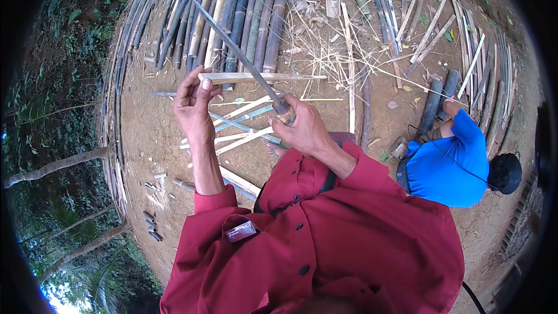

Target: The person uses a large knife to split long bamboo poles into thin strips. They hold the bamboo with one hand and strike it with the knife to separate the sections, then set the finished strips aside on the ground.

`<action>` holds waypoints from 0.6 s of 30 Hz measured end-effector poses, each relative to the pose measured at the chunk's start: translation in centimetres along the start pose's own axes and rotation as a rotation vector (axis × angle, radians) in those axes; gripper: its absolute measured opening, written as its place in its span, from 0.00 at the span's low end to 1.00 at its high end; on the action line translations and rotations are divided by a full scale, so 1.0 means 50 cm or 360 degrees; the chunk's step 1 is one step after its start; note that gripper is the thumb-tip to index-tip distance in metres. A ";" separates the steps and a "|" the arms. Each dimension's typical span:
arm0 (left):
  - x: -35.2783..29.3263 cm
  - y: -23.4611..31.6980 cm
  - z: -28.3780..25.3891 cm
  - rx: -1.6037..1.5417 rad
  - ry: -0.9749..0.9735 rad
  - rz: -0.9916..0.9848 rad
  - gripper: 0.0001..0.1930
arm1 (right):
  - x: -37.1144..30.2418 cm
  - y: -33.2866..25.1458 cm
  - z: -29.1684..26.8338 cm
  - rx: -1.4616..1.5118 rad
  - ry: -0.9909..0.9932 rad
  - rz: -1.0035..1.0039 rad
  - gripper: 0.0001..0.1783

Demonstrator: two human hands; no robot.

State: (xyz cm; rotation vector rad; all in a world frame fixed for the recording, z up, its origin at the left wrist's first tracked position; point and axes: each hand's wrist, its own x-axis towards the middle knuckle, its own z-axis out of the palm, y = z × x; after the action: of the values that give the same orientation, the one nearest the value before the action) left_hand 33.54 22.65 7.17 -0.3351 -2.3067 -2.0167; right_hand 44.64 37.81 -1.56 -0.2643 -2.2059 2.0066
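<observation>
My left hand (195, 102) pinches one end of a pale split bamboo strip (261, 77), which points to the right at chest height. In my right hand (311, 128) is the wooden handle of a long knife (235, 49). Its straight grey blade slants up and to the left, crossing the strip. Whether the edge touches the strip, I cannot tell. Below my hands, several split bamboo strips (244, 122) lie crossed on the ground.
Dark bamboo poles (250, 17) lie side by side at the far left. Thin shavings (337, 58) are scattered beyond my hands. A person in a blue shirt (447, 166) crouches at the right near thick bamboo pieces (430, 104). Leafy plants and trunks (58, 166) border the left.
</observation>
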 end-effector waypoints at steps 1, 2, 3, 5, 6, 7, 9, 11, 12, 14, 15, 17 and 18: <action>0.001 -0.006 0.010 -0.0022 0.0023 0.0070 0.16 | -0.005 -0.009 -0.005 0.0029 0.0037 -0.0064 0.19; -0.005 -0.010 0.015 -0.0030 0.0034 0.0088 0.15 | -0.012 -0.019 -0.009 0.0065 0.0063 -0.0122 0.19; -0.009 -0.015 0.020 -0.0040 0.0042 0.0105 0.15 | -0.018 -0.031 -0.014 0.0090 0.0015 -0.0079 0.19; -0.020 -0.018 0.031 -0.0070 0.0096 0.0116 0.13 | -0.027 -0.056 -0.025 0.0148 -0.0082 0.0008 0.18; -0.024 -0.016 0.031 -0.0078 0.0101 0.0112 0.13 | -0.029 -0.063 -0.025 0.0185 -0.0121 0.0034 0.18; -0.027 -0.015 0.032 -0.0086 0.0105 0.0108 0.13 | -0.029 -0.069 -0.024 0.0223 -0.0161 0.0060 0.18; -0.031 -0.018 0.044 -0.0131 0.0080 0.0120 0.13 | -0.029 -0.073 -0.030 0.0167 -0.0163 0.0021 0.16; -0.037 -0.016 0.056 -0.0171 0.0058 0.0148 0.14 | -0.029 -0.072 -0.035 0.0004 -0.0135 -0.0108 0.14; -0.041 -0.016 0.057 -0.0152 0.0106 0.0167 0.14 | -0.030 -0.067 -0.032 -0.0023 -0.0116 -0.0136 0.14; -0.044 -0.019 0.062 -0.0123 0.0193 0.0200 0.14 | -0.032 -0.048 -0.023 -0.0086 -0.0067 -0.0186 0.14; -0.042 -0.018 0.064 -0.0119 0.0198 0.0217 0.14 | -0.032 -0.038 -0.020 -0.0073 -0.0066 -0.0114 0.14; -0.036 -0.014 0.061 -0.0052 0.0222 0.0218 0.15 | -0.035 -0.017 -0.012 -0.0042 -0.0075 0.0018 0.14; -0.033 -0.013 0.055 -0.0015 0.0240 0.0222 0.15 | -0.039 -0.004 -0.007 -0.0039 -0.0073 0.0061 0.15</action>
State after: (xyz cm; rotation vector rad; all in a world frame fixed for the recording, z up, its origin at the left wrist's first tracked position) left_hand 35.28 25.08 5.85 -0.3230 -2.1233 -1.9175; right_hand 46.60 37.69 -1.31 -0.2679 -2.2714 2.0263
